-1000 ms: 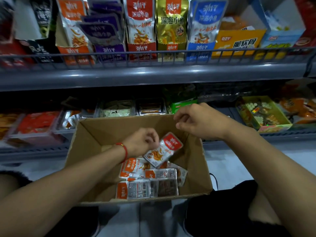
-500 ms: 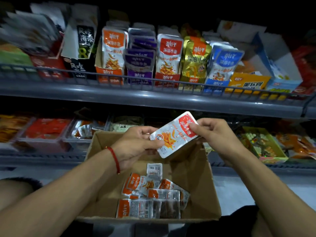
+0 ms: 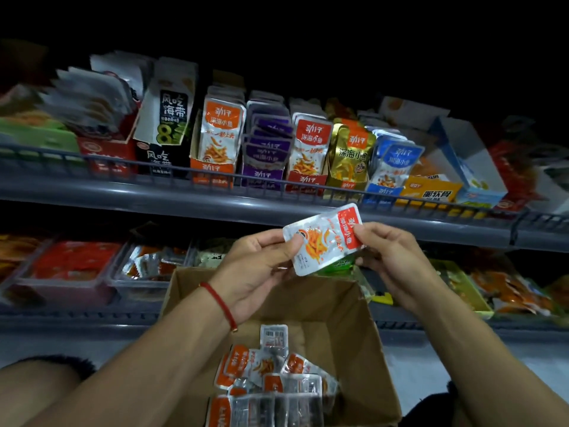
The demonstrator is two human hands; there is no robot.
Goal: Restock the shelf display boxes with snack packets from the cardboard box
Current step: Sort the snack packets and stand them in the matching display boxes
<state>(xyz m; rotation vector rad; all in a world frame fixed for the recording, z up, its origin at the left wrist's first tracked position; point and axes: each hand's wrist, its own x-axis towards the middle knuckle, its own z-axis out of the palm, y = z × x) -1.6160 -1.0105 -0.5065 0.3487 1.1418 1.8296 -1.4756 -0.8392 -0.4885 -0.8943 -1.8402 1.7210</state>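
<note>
A silver snack packet with a red top (image 3: 323, 238) is held between both hands, just below the upper shelf rail. My left hand (image 3: 261, 266) pinches its lower left edge and my right hand (image 3: 391, 260) pinches its red end. Below them stands the open cardboard box (image 3: 363, 328) with several more packets (image 3: 274, 383) lying in its bottom. On the upper shelf a row of display boxes holds upright packets: orange (image 3: 220, 140), purple (image 3: 266, 149), red (image 3: 311, 152), gold (image 3: 349, 155) and blue (image 3: 394, 164).
A grey wire rail (image 3: 154, 171) runs along the upper shelf's front. The lower shelf carries clear trays of red packets (image 3: 70, 266) on the left and a green tray (image 3: 462, 285) on the right. My knees flank the box.
My left hand lifted the packet out of the cardboard box and my right hand took hold of its red end. Both hands rose with it toward the upper shelf as the view tilted up.
</note>
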